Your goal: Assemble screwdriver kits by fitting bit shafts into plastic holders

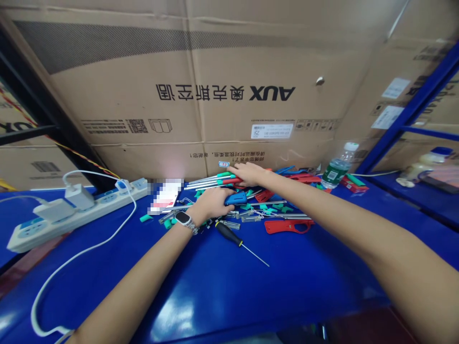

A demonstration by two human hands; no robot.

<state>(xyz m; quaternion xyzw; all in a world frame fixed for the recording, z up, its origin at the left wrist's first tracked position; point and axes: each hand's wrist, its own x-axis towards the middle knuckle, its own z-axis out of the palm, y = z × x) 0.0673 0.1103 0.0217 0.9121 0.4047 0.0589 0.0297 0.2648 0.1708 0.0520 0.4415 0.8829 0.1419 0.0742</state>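
Observation:
My left hand, with a watch on its wrist, is closed around the blue handle of what looks like a long-necked gas lighter. Farther back, my right hand has its fingers curled over a red lighter in a row of metal-tubed lighters; the fingertips partly hide the grip. Under and around both hands lie green plastic pieces, clear lighter tanks and metal tubes. Nearer me rest a red lighter shell with a trigger opening and a black-handled screwdriver.
On the left a white power strip carries plugged chargers, and a white cable loops across the blue table. A water bottle stands at the back right. Large cardboard walls off the rear.

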